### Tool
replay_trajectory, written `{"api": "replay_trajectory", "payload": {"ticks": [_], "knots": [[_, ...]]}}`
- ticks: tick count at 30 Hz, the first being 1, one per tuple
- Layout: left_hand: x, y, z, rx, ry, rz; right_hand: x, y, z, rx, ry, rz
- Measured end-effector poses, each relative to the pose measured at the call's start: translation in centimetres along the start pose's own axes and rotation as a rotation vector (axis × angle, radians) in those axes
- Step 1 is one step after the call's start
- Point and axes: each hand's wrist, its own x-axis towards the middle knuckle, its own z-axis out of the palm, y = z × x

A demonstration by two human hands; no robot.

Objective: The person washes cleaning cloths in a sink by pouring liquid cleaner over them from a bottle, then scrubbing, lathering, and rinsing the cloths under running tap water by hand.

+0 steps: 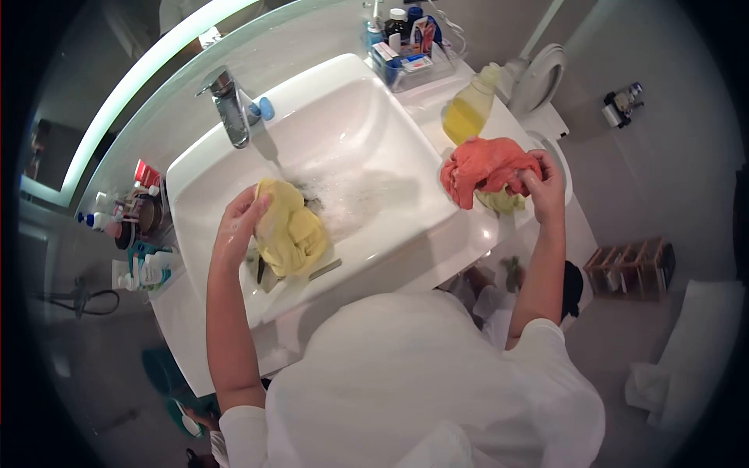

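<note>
My left hand (pixel 238 226) is closed on a crumpled yellow cloth (pixel 292 230), which hangs over the left part of the white sink (pixel 390 117). Fingers and thumb pinch the cloth at its upper left edge. On the right, my right hand (pixel 546 187) grips a bunched coral-red cloth (pixel 491 168) over the counter beside the sink. Partly hidden under the red cloth is a yellow-green cloth (pixel 503 201). Just behind it stands a clear bottle of yellow liquid (pixel 468 109). Suds and some water lie in the basin.
A chrome faucet (pixel 230 113) rises at the sink's back edge, with a small blue object (pixel 267 108) beside it. Toiletries fill a clear tray (pixel 417 74) at the back right. More bottles and tubes (pixel 144 210) crowd the left counter. A wooden rack (pixel 630 267) stands at right.
</note>
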Motion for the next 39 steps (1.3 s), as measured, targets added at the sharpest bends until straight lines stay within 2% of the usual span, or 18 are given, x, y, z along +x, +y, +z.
{"api": "replay_trajectory", "payload": {"ticks": [5,11,16,22,25,26,29,32,35,37,38,39], "knots": [[-0.5,-1.0,1.0,0.074,-0.136,-0.022,-0.6,0.4,-1.9,0.263,-0.006,-0.005],[0.0,-3.4,-0.2,0.253,-0.131,-0.177,-1.9,-1.9,-1.2,0.124,-0.278,-0.061],[-0.3,-4.5,-0.6,0.322,-0.090,-0.171,-2.0,-2.4,3.4,0.114,-0.394,-0.022],[-1.1,-5.7,-1.5,0.494,0.038,-0.178,-1.4,-2.4,7.5,0.006,-0.253,-0.143],[-1.8,-4.9,-1.8,0.504,0.006,-0.238,-0.5,-3.0,7.5,-0.883,-0.334,-0.210],[-1.9,-4.6,-1.8,0.495,-0.023,-0.264,-0.2,-2.4,7.4,-1.066,-0.409,-0.076],[-2.0,-4.8,-2.2,0.563,-0.062,-0.260,0.6,1.0,6.4,-0.895,-0.446,-0.004],[-1.3,-6.2,-2.8,0.753,-0.103,-0.145,0.2,1.2,6.8,-0.755,-0.363,-0.177],[-1.1,-3.0,-0.1,0.404,-0.066,0.089,-0.4,-3.0,11.6,-0.445,-0.530,-0.117],[-1.2,1.3,2.1,0.283,-0.036,0.039,-2.2,-5.3,17.3,-0.568,-0.772,-0.187],[-1.0,2.9,2.6,0.146,0.000,0.049,-3.1,-3.8,20.1,-0.451,-0.918,-0.233],[-0.9,4.4,3.1,0.007,0.034,0.063,-3.6,-1.1,23.4,-0.282,-1.019,-0.388]]}}
